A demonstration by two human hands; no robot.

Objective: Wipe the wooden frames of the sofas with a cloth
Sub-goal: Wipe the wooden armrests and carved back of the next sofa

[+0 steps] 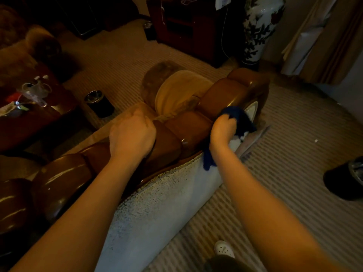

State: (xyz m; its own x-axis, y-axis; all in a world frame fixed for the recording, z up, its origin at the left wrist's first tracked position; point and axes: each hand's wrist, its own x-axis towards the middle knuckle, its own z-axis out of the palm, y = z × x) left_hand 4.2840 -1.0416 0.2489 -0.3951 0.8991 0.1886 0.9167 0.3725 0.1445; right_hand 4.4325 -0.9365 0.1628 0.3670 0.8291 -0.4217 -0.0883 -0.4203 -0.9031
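**Cloth on the sofa's wooden top rail**

I am leaning over the back of the sofa, looking down along its glossy wooden frame (188, 126), which is running in rounded, lobed sections from lower left to upper right. My right hand (223, 130) is gripping a dark blue cloth (238, 119), fingers curled round it, and is pressing it against the wood near the far end of the rail; a tail of the cloth is hanging down below my wrist, over the pale textured back of the sofa (157, 209). My left hand (131, 134) is resting on the rail a few lobes nearer to me, fingers curled over the top of the wood and the edge of the tan seat cover (125, 118), well apart from my right hand.

A round tan cushion (176, 91) is lying on the seat just beyond the rail. A dark wooden table (29, 118) with clutter on it is standing to the left, a small black bin (99, 103) is sitting on the striped carpet (294, 154) beside it, and a tall floral vase (259, 26) is standing at the far side of the room. My white shoe (224, 248) is showing at the bottom.
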